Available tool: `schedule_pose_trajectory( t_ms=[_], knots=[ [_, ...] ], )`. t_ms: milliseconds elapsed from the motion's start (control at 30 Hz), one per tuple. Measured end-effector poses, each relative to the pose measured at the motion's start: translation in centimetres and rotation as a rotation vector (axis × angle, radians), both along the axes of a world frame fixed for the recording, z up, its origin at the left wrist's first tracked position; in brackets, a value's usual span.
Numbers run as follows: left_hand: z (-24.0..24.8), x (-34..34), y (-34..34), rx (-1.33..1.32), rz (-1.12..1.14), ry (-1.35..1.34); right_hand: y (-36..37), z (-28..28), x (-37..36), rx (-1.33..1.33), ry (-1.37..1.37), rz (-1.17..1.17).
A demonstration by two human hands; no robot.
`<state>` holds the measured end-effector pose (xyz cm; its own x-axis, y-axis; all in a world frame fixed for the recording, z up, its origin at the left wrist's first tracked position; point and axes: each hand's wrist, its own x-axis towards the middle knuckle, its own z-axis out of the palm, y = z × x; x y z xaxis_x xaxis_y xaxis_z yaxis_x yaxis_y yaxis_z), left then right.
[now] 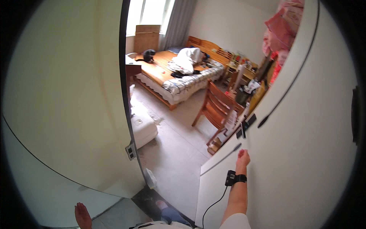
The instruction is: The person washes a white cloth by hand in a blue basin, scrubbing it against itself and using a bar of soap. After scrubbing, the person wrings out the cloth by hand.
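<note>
My left hand (pixel 82 215) is open and empty, well apart from my right hand (pixel 243 157), curled just below the door handle (pixel 244 129), where the cable (pixel 213 205) hanging from my wrist device (pixel 230 178) could snag if my arm swings.

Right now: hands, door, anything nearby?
Right hand curled just below black door handle, contact unclear. Left hand open, nothing seen in it. Door open; wooden chair beyond its edge.

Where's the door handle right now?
In the head view, the door handle is right of centre, on the white door, just above the right hand in the picture.
</note>
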<state>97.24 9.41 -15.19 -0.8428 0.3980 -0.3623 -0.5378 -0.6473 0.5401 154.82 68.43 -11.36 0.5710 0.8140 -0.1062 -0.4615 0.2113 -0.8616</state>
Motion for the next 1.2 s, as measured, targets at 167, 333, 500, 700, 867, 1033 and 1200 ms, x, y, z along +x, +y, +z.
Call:
schedule_pose_trajectory(
  t_ms=[167, 333, 500, 700, 867, 1033, 1200],
  knots=[
    [1.0, 1.1, 0.5, 0.002, 0.117, -0.138, 6.9, 0.6, 0.3, -0.081, -0.230, -0.144],
    [1.9, 3.2, 1.2, -0.028, 0.144, -0.006, 8.6, 0.5, 1.1, -0.189, -0.625, -0.158],
    [2.2, 4.3, 0.9, -0.073, 0.195, -0.033, 7.4, 3.0, -0.6, -0.267, -0.788, -0.172],
    [0.1, 4.2, -0.7, -0.017, 0.333, -0.157, 6.2, 2.5, -3.0, -0.233, -0.762, -0.203],
    [-3.2, 4.0, -5.5, 0.039, 0.304, -0.186, 3.8, 2.2, -6.2, -0.201, -0.781, -0.146],
    [-0.1, 6.3, -4.8, 0.023, 0.319, -0.176, 1.5, 2.0, -10.2, -0.156, -0.751, -0.067],
    [0.4, 8.6, -8.2, 0.088, 0.337, -0.154, -1.5, 1.6, -15.6, -0.030, -0.648, 0.077]
  ],
)
